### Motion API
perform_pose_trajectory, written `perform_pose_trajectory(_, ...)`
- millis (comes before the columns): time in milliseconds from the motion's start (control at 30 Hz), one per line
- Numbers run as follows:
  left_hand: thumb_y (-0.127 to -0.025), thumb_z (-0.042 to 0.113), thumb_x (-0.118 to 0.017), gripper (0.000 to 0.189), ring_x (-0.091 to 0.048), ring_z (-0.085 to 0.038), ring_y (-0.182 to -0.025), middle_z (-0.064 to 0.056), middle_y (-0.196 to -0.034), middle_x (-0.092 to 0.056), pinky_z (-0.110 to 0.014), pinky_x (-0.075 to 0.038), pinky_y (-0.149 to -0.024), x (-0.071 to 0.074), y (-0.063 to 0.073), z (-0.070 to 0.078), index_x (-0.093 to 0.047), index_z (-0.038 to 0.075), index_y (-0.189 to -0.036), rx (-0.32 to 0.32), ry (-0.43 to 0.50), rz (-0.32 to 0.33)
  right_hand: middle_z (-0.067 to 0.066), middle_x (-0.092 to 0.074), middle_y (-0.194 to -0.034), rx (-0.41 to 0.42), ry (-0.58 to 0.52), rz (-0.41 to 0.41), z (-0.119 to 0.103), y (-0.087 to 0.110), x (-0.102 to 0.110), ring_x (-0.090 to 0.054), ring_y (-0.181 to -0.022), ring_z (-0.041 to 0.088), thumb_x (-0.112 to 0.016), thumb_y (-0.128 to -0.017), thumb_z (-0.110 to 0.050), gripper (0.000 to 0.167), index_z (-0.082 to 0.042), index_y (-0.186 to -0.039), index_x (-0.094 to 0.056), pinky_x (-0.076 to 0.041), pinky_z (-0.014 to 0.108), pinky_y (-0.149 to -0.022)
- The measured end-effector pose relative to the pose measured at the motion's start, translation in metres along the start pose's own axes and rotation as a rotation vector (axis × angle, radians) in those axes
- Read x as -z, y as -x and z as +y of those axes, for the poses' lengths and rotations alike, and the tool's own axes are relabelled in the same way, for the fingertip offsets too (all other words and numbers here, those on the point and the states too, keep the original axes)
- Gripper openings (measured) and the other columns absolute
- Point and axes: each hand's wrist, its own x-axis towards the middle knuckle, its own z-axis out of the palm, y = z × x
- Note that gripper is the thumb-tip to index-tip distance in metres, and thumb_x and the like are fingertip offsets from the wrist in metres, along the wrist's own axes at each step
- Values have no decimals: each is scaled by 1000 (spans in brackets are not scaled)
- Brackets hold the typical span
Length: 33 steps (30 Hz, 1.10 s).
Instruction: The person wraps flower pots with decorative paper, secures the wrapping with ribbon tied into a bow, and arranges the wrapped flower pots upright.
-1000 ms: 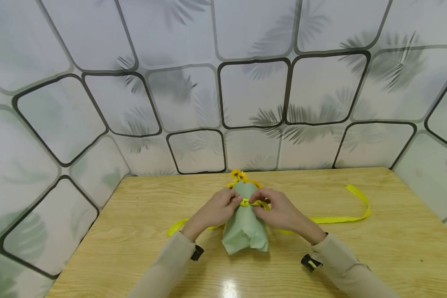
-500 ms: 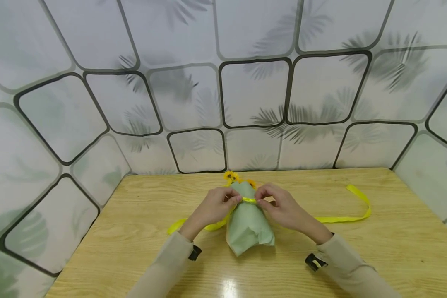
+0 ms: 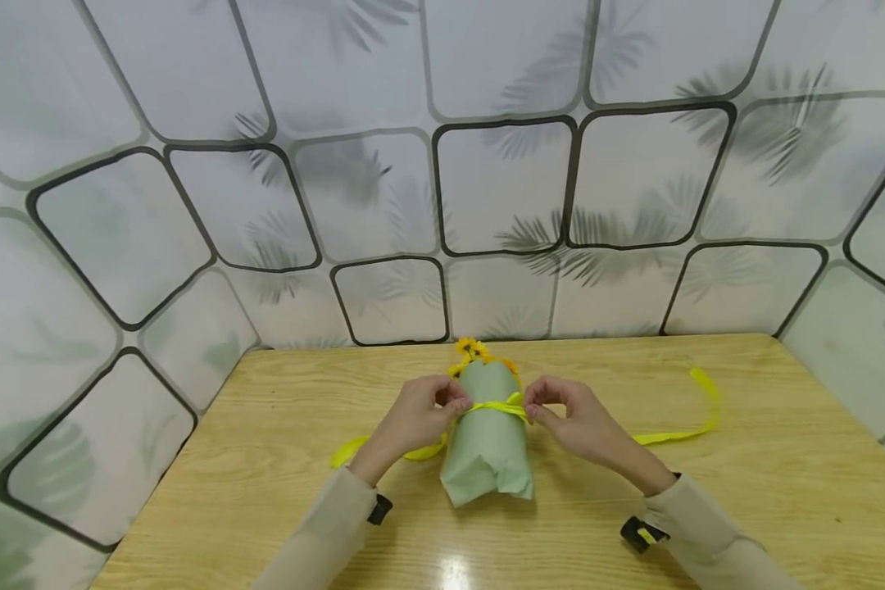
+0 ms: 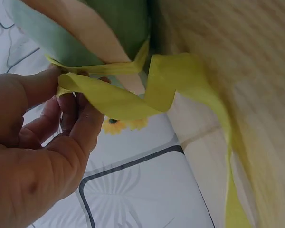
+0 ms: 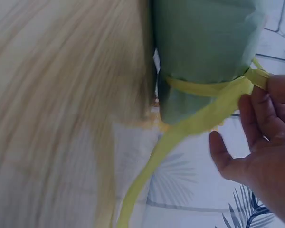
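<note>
A bouquet wrapped in pale green paper [image 3: 487, 451] lies on the table, its yellow-orange flowers [image 3: 472, 350] pointing to the far edge. Round its upper part runs a yellow ribbon [image 3: 494, 406]. At the wrap's left side my left hand [image 3: 422, 414] pinches the ribbon between thumb and fingertips; in the left wrist view a twisted ribbon tail [image 4: 123, 102] hangs from that pinch. My right hand [image 3: 571, 414] pinches the ribbon on the right side, and the right wrist view shows its other tail [image 5: 180, 133] trailing down from the thumb and fingers.
The wooden table [image 3: 265, 410] backs onto a patterned wall covering [image 3: 501, 188]. One ribbon end [image 3: 708, 401] curls on the tabletop at far right; another stretch [image 3: 350, 451] lies near the left forearm. Black wrist straps [image 3: 643, 533] sit by the sleeves.
The right hand has moved rightward, away from the left hand, drawing the ribbon across the wrap. The bouquet tilted, then straightened. The far-right ribbon end has shifted slightly left.
</note>
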Motion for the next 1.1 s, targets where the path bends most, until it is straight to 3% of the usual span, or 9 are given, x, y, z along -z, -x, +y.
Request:
perform_pose_trajectory(167,-102,17,-65,12,-58,-10,-78,0,-88,-69,-22,-48,-65,1,3,-3,-68,12,-91,-21,-19,-24,-4,-65,-83,-13,153,-83,3,4,6,-57,-81,1,-63,-97,2,15,-12,-91,-64,-51,26,-75)
perform_pose_trajectory(367,-103,13,-62,13,-59,-9,-76,-2,-89,-71,-23,-47,-63,1,6,-9,-66,10,-91,-10,-39,-29,-7,-63,-81,14,202,-122,6,7,10,-54,-76,0,-62,-93,8,20,-12,-90,-63,-47,23,-65)
perform_pose_trajectory(467,-103,12,-61,13,-60,-9,-74,-3,-88,-72,-23,-47,-62,1,8,-9,-65,9,-91,5,-43,-35,-6,-64,-82,38,216,-128,8,9,10,-56,-77,0,-63,-95,5,19,-13,-91,-63,-50,23,-66)
perform_pose_trajectory(667,-103,16,-63,12,-57,-9,-69,-1,-82,-68,-22,-45,-58,3,12,-7,-67,9,-94,18,-48,-33,-3,-68,-90,65,232,-100,6,14,9,-60,-81,1,-74,-93,-5,12,-11,-102,-68,-58,27,-73)
perform_pose_trajectory(867,-103,20,-63,12,-62,-14,-73,-1,-83,-68,-21,-46,-59,3,16,-9,-68,10,-98,37,0,-34,-1,-65,-89,139,271,22,2,14,2,-63,-78,5,-78,-84,6,18,-8,-94,-72,-58,21,-65)
perform_pose_trajectory(967,-103,20,-63,12,-68,-20,-77,-4,-85,-70,-22,-48,-60,2,17,-9,-68,10,-99,40,30,-37,0,-61,-91,110,234,64,-3,13,-2,-64,-79,7,-77,-85,6,17,-9,-92,-71,-58,21,-64)
perform_pose_trajectory(1100,-103,21,-63,12,-63,-16,-73,-1,-83,-68,-22,-47,-60,2,18,-8,-68,11,-98,42,24,-35,6,-60,-101,-36,77,69,-13,13,-3,-61,-83,8,-72,-92,0,10,-9,-95,-69,-57,23,-63)
